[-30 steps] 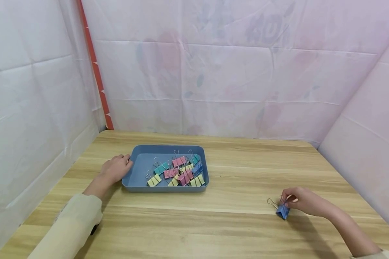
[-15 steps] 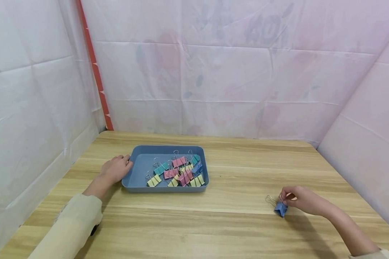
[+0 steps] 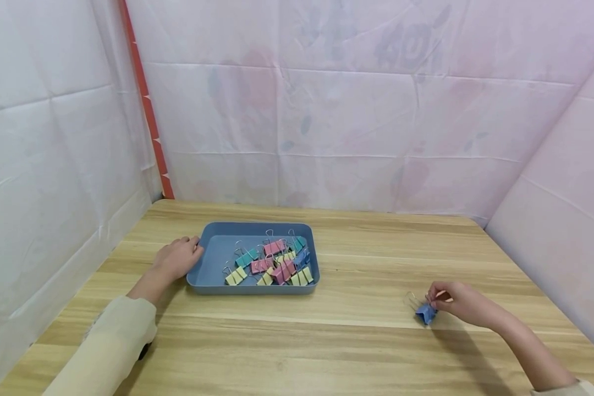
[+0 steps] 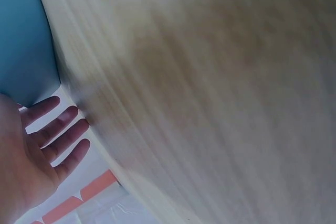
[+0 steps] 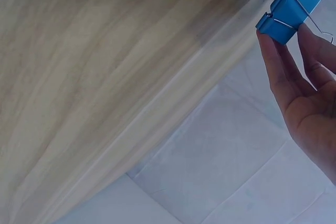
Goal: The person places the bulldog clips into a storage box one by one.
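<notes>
On the right, my right hand pinches a blue binder clip between thumb and fingers, and one of its wire handles sticks out to the left. The right wrist view gives a closer look at the clip's blue body at the fingertips. A shallow blue-grey tray lies on the left half of the table. My left hand is at the tray's left rim. In the left wrist view its fingers are loosely extended beside the tray wall; the thumb is hidden there.
Several binder clips lie in the tray, mostly toward its right side: pink, yellow, teal and blue. The wooden table is bordered by white patterned cloth walls. A red strip runs up the back left corner.
My right hand has drifted slightly up and left in the head view, carrying the blue binder clip farther from the table's near side. The left hand and tray look unmoved.
</notes>
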`<state>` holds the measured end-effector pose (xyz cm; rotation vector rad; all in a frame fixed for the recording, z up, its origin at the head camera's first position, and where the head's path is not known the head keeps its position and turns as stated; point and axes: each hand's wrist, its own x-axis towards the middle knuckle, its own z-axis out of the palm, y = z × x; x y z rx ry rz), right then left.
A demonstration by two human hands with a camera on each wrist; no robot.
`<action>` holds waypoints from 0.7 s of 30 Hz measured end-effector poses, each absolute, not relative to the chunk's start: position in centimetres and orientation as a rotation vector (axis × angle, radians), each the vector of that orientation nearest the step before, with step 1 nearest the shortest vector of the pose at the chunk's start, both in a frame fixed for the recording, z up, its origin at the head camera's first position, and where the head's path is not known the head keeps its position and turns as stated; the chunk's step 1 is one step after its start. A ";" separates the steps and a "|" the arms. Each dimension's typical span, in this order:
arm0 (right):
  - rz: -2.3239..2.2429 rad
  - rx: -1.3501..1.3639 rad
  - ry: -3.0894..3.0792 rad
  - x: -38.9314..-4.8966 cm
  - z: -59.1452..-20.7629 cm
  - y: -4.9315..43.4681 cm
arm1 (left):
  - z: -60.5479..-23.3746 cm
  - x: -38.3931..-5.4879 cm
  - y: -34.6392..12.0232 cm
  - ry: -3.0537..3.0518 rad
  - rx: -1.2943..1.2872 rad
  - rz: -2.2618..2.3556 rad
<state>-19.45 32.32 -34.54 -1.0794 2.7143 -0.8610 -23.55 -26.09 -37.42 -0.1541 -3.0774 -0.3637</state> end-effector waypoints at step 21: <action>-0.813 -0.671 2.837 -19.9 -33.3 29.2 | -37.8 -24.1 -26.3 -3.082 -0.151 -0.333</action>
